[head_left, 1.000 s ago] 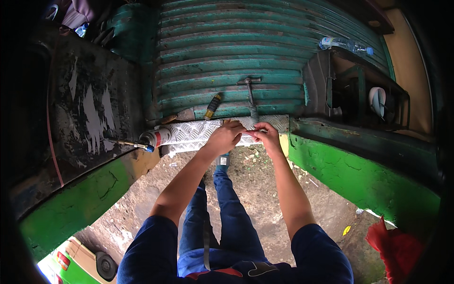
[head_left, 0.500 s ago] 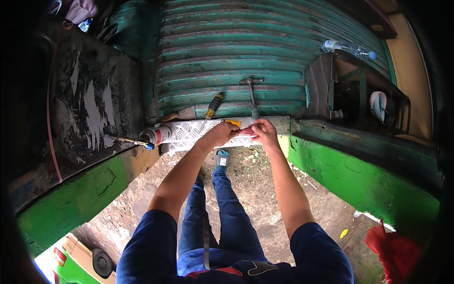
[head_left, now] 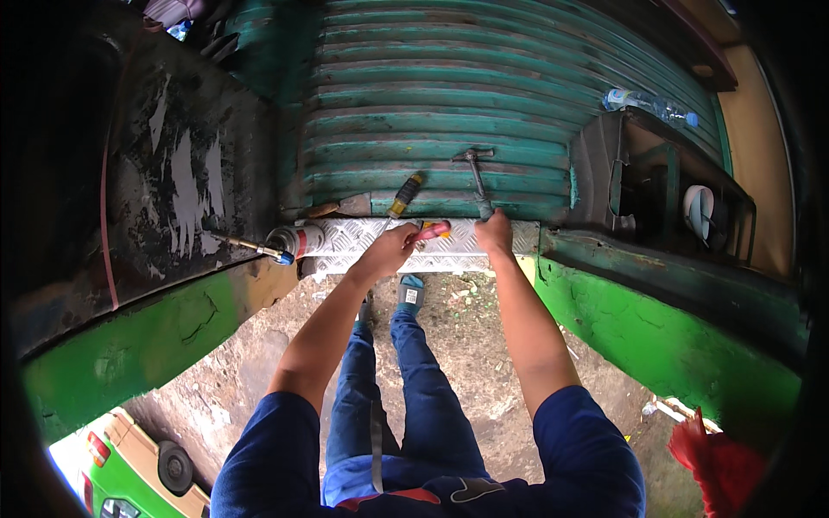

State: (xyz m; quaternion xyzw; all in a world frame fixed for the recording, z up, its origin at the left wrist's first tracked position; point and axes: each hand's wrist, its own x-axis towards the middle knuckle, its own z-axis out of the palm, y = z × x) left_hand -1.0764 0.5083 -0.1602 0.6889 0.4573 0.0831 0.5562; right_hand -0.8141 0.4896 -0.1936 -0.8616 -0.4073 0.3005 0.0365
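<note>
My left hand [head_left: 394, 249] is closed round a tool with a pinkish-red handle [head_left: 429, 231]; its working end is hidden by my fingers. It is held low over the silver tread-plate strip [head_left: 354, 238]. A small yellow object [head_left: 444, 229], whose kind I cannot make out, shows right behind the handle. To the right, my right hand [head_left: 494, 234] is closed on the grip end of a hammer [head_left: 477, 177], whose head points away over the green ribbed floor. A yellow-and-black screwdriver [head_left: 404, 196] lies beyond my left hand, its shaft over the plate.
A scraper [head_left: 352, 205] lies left of the screwdriver. A spray can [head_left: 289, 243] and a torch-like nozzle with a blue end [head_left: 259, 249] are at the plate's left. Green sills [head_left: 639, 311] flank me. A plastic bottle [head_left: 649, 106] rests at the far right.
My right hand has left the red-handled tool and taken hold of the hammer's grip. My left hand keeps the red handle, now tilted up to the right. The view has shifted slightly.
</note>
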